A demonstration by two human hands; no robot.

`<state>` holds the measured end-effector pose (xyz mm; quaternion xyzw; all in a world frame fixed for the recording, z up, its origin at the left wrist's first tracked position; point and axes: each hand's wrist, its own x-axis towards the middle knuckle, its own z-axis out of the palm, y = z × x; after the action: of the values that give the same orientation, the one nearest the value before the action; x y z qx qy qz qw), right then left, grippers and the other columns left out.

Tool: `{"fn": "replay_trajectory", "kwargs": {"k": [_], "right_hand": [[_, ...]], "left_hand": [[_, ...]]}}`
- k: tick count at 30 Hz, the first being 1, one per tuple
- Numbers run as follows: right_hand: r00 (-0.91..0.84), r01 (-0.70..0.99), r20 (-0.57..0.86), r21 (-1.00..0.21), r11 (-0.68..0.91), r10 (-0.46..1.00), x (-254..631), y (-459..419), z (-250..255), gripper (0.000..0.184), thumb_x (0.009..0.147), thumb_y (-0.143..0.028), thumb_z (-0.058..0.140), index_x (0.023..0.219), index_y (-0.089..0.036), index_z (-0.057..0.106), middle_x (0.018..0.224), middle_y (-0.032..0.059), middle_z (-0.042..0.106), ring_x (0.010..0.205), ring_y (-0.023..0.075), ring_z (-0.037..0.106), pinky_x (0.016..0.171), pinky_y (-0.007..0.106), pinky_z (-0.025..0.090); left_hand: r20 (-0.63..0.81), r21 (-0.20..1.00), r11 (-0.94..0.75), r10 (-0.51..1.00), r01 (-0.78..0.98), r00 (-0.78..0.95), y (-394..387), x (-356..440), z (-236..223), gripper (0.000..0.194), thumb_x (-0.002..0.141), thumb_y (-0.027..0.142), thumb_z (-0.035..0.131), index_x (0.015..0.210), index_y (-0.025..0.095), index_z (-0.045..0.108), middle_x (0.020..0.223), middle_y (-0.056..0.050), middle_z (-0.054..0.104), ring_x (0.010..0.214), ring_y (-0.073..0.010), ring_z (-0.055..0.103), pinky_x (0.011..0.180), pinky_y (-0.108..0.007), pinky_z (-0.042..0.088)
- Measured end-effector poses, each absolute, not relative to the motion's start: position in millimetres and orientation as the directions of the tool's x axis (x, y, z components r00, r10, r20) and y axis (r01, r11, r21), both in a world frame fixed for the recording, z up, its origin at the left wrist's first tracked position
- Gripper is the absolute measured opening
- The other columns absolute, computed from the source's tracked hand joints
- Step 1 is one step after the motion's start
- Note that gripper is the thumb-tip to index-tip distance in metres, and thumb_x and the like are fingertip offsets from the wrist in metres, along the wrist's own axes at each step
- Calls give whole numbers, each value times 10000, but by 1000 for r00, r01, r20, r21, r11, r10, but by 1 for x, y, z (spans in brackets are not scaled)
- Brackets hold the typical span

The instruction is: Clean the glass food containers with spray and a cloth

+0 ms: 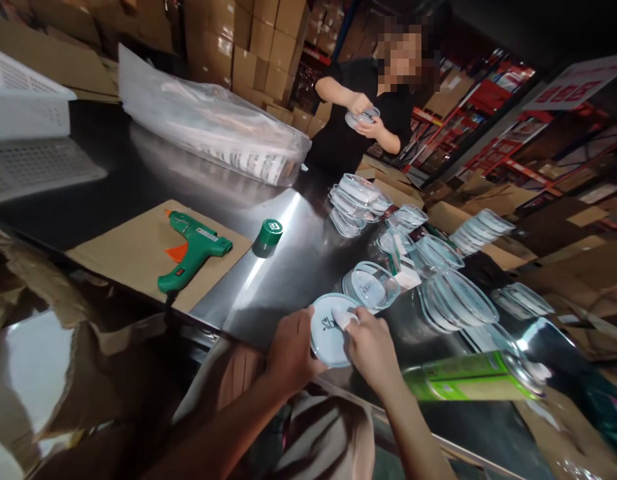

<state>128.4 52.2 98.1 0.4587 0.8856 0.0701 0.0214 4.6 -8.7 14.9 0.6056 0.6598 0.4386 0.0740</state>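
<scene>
My left hand point(291, 350) grips the left edge of a round, pale dish point(321, 343) with dark lettering on its face, tilted toward me over the table's front edge. Pressed to that face is a crumpled white wipe point(344, 316), pinched in the fingers of my right hand point(371, 347). Just beyond, a clear round container point(371, 285) with a pale lettered bottom lies on the metal table. Stacks of similar clear containers point(453, 297) stand to the right, with a small white box point(404, 272) among them. A green spray can point(468, 379) lies right of my right forearm.
A green glue gun point(193, 247) rests on cardboard point(123, 250) at the left, near a green cap point(270, 233). Behind are a plastic-wrapped bundle point(213, 127) and a white basket point(26, 100). Across the table a person point(371, 93) holds a clear container.
</scene>
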Motion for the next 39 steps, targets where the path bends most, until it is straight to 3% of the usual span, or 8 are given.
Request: {"fn": "replay_trajectory", "kwargs": {"k": [6, 10, 14, 21, 24, 28, 33, 39], "right_hand": [[-660, 751, 2, 7, 660, 751, 131, 50, 94, 358, 820, -44, 449, 936, -236, 727, 996, 61, 595, 879, 191, 525, 772, 301, 319], [-586, 810, 35, 58, 583, 810, 137, 53, 96, 463, 800, -21, 440, 1120, -253, 682, 1044, 80, 600, 913, 207, 535, 753, 308, 315], [-620, 785, 25, 46, 618, 785, 136, 51, 95, 347, 816, -48, 471, 941, -238, 733, 1024, 71, 601, 885, 191, 535, 785, 302, 322], [-565, 821, 27, 110, 560, 824, 131, 47, 98, 363, 802, -49, 477, 991, -244, 719, 1044, 78, 602, 900, 202, 545, 760, 307, 313], [-621, 783, -9, 57, 620, 784, 130, 46, 98, 305, 828, -70, 473, 866, -231, 729, 1015, 61, 602, 893, 187, 538, 772, 296, 317], [-545, 836, 21, 80, 542, 838, 131, 49, 99, 384, 820, -57, 462, 1049, -246, 706, 1048, 75, 606, 924, 201, 540, 763, 303, 311], [-624, 781, -24, -49, 622, 781, 131, 44, 96, 338, 804, -24, 468, 874, -228, 728, 1013, 52, 597, 866, 167, 520, 783, 277, 332], [-540, 838, 48, -57, 542, 840, 154, 36, 97, 369, 807, -24, 476, 987, -232, 723, 1054, 74, 605, 920, 195, 527, 771, 298, 336]], "left_hand": [[392, 711, -110, 882, 695, -262, -10, 2, 13, 713, 579, 218, 714, 1236, 123, 455, 1078, -117, 623, 983, -281, 597, 859, -407, 500], [364, 715, -105, 900, 691, -240, -11, 1, 13, 775, 551, 231, 755, 1255, 120, 450, 1102, -122, 618, 997, -290, 588, 867, -413, 489], [360, 709, -107, 905, 698, -227, -11, 0, 12, 788, 570, 216, 736, 1285, 111, 421, 1147, -136, 606, 1033, -293, 575, 892, -420, 476], [355, 699, -100, 908, 708, -222, -12, 1, 13, 771, 559, 201, 727, 1267, 118, 433, 1136, -131, 610, 1044, -294, 576, 905, -426, 473], [360, 699, -92, 902, 709, -239, -11, 1, 12, 766, 559, 221, 724, 1261, 113, 437, 1129, -136, 609, 1026, -295, 583, 882, -421, 485], [383, 692, -112, 895, 713, -231, -11, 1, 10, 762, 561, 204, 712, 1266, 121, 434, 1114, -124, 611, 1017, -286, 582, 875, -409, 484], [356, 700, -85, 902, 709, -243, -11, 0, 11, 707, 587, 216, 697, 1241, 133, 443, 1115, -121, 610, 1007, -280, 587, 870, -407, 483], [346, 703, -91, 910, 705, -227, -11, -2, 19, 729, 581, 205, 713, 1252, 124, 439, 1099, -115, 618, 1008, -282, 587, 875, -407, 476]]}}
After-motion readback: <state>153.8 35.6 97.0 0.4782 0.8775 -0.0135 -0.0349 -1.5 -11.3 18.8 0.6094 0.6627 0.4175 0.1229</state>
